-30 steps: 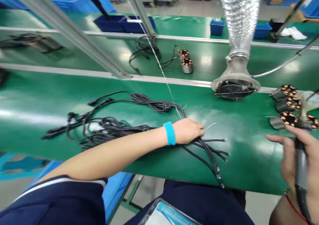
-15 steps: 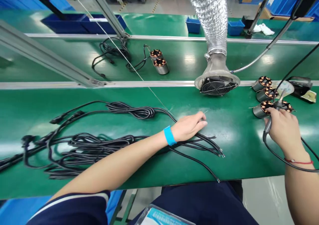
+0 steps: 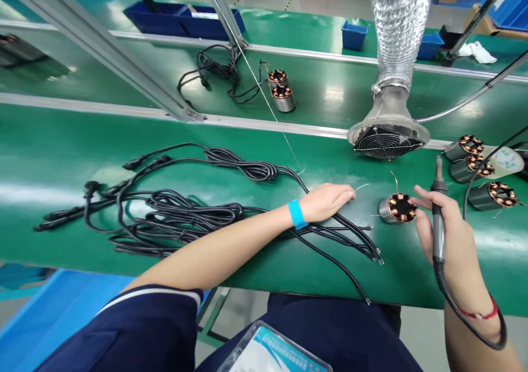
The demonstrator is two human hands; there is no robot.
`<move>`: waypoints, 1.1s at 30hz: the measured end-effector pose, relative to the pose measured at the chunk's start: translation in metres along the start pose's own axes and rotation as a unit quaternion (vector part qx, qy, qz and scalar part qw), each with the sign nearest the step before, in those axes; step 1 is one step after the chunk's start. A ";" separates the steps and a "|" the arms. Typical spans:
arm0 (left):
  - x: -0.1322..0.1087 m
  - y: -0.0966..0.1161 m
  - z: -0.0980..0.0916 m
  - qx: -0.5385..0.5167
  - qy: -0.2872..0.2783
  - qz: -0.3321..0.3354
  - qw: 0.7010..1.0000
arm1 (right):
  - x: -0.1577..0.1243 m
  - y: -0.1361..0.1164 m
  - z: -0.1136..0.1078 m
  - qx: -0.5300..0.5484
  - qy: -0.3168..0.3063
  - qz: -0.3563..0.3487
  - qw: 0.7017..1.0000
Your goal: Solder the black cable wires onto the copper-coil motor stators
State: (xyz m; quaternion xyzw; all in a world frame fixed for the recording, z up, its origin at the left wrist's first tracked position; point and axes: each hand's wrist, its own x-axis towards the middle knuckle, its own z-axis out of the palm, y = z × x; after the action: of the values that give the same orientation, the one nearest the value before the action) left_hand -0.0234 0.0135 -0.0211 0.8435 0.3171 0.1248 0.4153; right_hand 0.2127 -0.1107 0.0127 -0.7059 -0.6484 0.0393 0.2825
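My left hand (image 3: 330, 201) is closed in a pinch over the black power cords (image 3: 202, 210), a thin solder wire (image 3: 363, 186) poking out past its fingertips. In my right hand (image 3: 451, 229) is a soldering iron (image 3: 439, 234), its tip pointing up and away from me. The thumb and fingers of that hand also reach to the right side of a motor stator (image 3: 398, 207) with copper windings, which stands on the green bench. Stripped cord ends (image 3: 377, 256) lie between my left hand and the bench's front edge.
More stators (image 3: 494, 196) stand at the right. A fume extractor hood (image 3: 388, 135) hangs above the bench on a silver duct. Metal frame rails (image 3: 264, 125) cross behind it. Further back stand two stators (image 3: 282, 92), a coiled cord (image 3: 220, 67) and blue bins (image 3: 355, 34).
My right hand has come left from the stator group, bringing the iron, and one stator now stands apart, nearer my left hand. The view has shifted, while my left hand stays over the cords.
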 end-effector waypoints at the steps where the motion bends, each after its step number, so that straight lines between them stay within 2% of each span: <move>1: 0.002 0.000 -0.002 -0.053 0.002 -0.039 0.998 | 0.000 0.003 0.003 0.013 -0.001 0.010 1.000; 4: 0.013 0.001 -0.009 -0.202 -0.007 -0.151 0.968 | -0.002 0.015 0.015 0.056 -0.059 0.038 0.996; 6: 0.021 0.004 -0.011 -0.221 0.000 -0.162 0.962 | -0.004 0.017 0.025 0.083 -0.099 0.039 0.991; 9: 0.033 0.010 -0.013 -0.131 0.045 -0.093 0.986 | -0.008 0.009 0.040 0.084 -0.090 0.022 0.992; 11: 0.039 0.014 -0.014 -0.030 0.042 -0.030 0.998 | -0.010 0.002 0.048 0.093 -0.104 -0.010 0.990; 14: 0.040 0.014 -0.020 0.143 -0.027 0.030 0.989 | -0.013 -0.003 0.057 0.126 -0.121 -0.078 0.982; 16: 0.036 0.009 -0.027 0.181 -0.083 0.038 0.979 | -0.015 -0.001 0.063 0.142 -0.100 -0.100 0.980; 18: 0.030 0.004 -0.035 0.107 -0.142 0.049 0.983 | -0.017 0.001 0.066 0.151 -0.082 -0.107 0.979; 21: 0.022 -0.001 -0.040 -0.089 -0.199 0.048 0.975 | -0.019 0.002 0.069 0.155 -0.078 -0.113 0.978; 26: 0.022 0.006 -0.020 -0.317 -0.244 -0.032 0.916 | -0.019 -0.004 0.069 0.156 -0.077 -0.108 0.979; 29: 0.022 0.012 -0.005 -0.377 -0.195 -0.060 0.903 | -0.019 -0.005 0.070 0.153 -0.069 -0.104 0.980; 31: 0.020 0.014 -0.001 -0.389 -0.136 -0.067 0.909 | -0.018 -0.003 0.069 0.141 -0.053 -0.089 0.985; 33: 0.016 0.014 -0.002 -0.379 -0.115 -0.061 0.916 | -0.018 -0.001 0.069 0.127 -0.038 -0.063 0.989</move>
State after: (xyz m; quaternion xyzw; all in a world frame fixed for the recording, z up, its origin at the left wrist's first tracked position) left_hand -0.0065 0.0189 -0.0100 0.6107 0.2474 0.1124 0.7438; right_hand 0.1803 -0.1038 -0.0502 -0.6197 -0.6918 0.1305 0.3469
